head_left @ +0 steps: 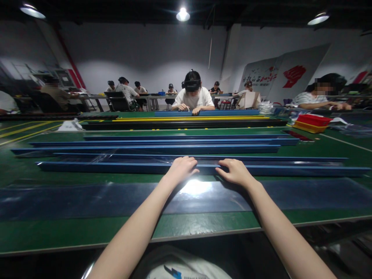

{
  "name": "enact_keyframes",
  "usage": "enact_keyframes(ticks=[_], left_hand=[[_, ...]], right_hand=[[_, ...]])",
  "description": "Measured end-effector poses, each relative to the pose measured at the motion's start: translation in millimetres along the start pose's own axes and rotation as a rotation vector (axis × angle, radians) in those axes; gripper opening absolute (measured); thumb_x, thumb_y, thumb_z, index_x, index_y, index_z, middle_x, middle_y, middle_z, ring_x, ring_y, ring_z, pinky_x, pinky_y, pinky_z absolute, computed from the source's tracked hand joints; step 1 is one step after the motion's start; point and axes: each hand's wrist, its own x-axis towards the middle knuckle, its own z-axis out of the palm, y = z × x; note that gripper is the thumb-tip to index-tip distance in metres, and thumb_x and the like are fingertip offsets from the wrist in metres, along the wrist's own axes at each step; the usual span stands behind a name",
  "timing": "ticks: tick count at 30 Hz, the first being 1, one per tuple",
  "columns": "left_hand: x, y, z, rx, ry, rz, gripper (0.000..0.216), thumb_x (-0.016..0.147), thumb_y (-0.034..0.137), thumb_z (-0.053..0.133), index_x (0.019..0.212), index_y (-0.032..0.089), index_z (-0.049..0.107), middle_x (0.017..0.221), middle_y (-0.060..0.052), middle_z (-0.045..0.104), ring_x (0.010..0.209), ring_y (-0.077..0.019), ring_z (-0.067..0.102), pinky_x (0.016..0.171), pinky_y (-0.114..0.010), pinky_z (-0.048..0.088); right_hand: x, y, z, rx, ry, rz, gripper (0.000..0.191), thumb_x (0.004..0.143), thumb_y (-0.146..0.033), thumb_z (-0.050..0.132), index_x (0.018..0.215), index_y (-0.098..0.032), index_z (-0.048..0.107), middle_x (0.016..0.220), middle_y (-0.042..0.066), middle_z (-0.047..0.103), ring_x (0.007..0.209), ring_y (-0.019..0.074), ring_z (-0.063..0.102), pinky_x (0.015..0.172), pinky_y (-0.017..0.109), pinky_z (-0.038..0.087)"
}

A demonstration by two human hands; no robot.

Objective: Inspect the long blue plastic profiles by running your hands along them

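Note:
My left hand (pixel 183 169) lies over the nearest long blue profile strip (pixel 116 167), fingers bent across its top and thumb on the near side. A short way to the right, my right hand (pixel 234 170) grips the same strip in a similar way, its thumb pointing inward. The strip runs crosswise in front of me, and the far fingertips are partly hidden. Between me and the strip a long transparent plastic sheet (pixel 72 199) lies flat, with a bright lamp reflection near its middle. Both forearms reach over this sheet.
More blue strips (pixel 203 148) lie parallel behind, then black strips (pixel 174 125) and yellow ones (pixel 188 118) on the green table (pixel 203 230). A red and yellow bin (pixel 312 123) stands at right. Across the table a co-worker (pixel 193 95) bends over other strips.

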Motion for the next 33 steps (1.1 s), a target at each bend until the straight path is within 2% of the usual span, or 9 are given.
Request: enact_keyframes(ticks=[17,33], left_hand=[[1.4,0.5,0.2,0.000,-0.026,-0.006,0.021,0.083,0.038,0.051,0.082,0.018,0.056,0.089,-0.003,0.064,0.084,-0.0179,0.058,0.066,-0.025,0.041],[1.1,2.4,-3.4,-0.012,-0.056,-0.021,0.021,0.083,0.038,0.050,0.083,0.018,0.056,0.089,-0.004,0.065,0.085,-0.0182,0.058,0.067,-0.026,0.042]], right_hand=[[-1.5,1.1,1.1,-0.016,0.025,-0.006,0.033,0.081,-0.040,0.042,0.088,-0.020,0.067,0.086,0.006,0.069,0.079,0.0190,0.061,0.063,0.024,0.036],[-1.3,-0.8,-0.1,0.037,0.018,0.021,0.033,0.080,-0.038,0.044,0.098,-0.021,0.067,0.098,0.005,0.068,0.091,0.0195,0.061,0.074,0.025,0.041]])
